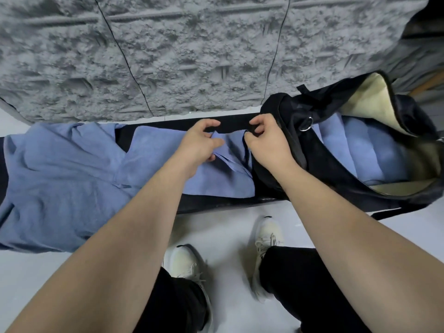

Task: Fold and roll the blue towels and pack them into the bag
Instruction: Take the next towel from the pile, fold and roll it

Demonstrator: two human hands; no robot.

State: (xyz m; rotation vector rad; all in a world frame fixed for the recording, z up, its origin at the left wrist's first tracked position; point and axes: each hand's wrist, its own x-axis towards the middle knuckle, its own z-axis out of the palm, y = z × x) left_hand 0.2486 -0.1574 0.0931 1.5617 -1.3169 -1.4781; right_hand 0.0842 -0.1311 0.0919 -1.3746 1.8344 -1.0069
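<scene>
The blue towel (pixel 216 174) lies mid-bench, beside the bag (pixel 336 164) at the right end. We pinch its far edge with left hand (pixel 199 143) and right hand (pixel 264 143); keep the corners aligned, cloth taut, before folding.

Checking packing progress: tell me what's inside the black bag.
Inside the black bag, rolled blue towels lie side by side against the cream lining. The bag's near wall hides anything beneath them.

My forearms are bare, no sleeves showing. I wear loose black cloth trousers (pixel 295 284) and off-white lace-up trainers with dark trim, left (pixel 186 263) and right (pixel 268 239).
</scene>
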